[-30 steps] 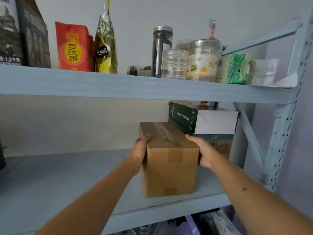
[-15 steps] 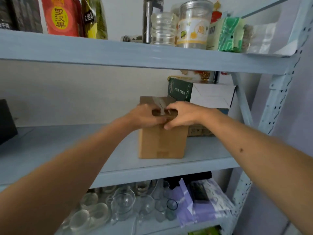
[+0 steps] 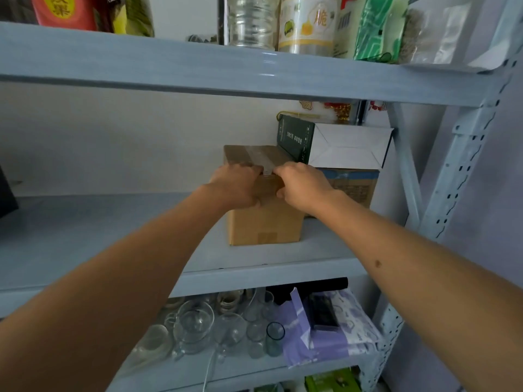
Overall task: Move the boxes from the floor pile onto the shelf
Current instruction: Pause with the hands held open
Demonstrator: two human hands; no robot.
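Note:
A brown taped cardboard box stands upright on the middle shelf, right of centre and a little back from the front lip. Both my hands are at its top front edge. My left hand has its fingers curled over the left part of that edge, with the thumb on the front face. My right hand grips the right part the same way. The box touches a printed carton on its right, which carries a green and white box. The floor pile is out of view.
The upper shelf holds jars and packets. Below, glassware and a purple bag fill the lower shelf. A perforated upright bounds the right side. A dark object sits at the far left.
My hands left the box's sides and came together at its top front edge. The box now sits further back, against the carton. My view has dropped, showing the lower shelf.

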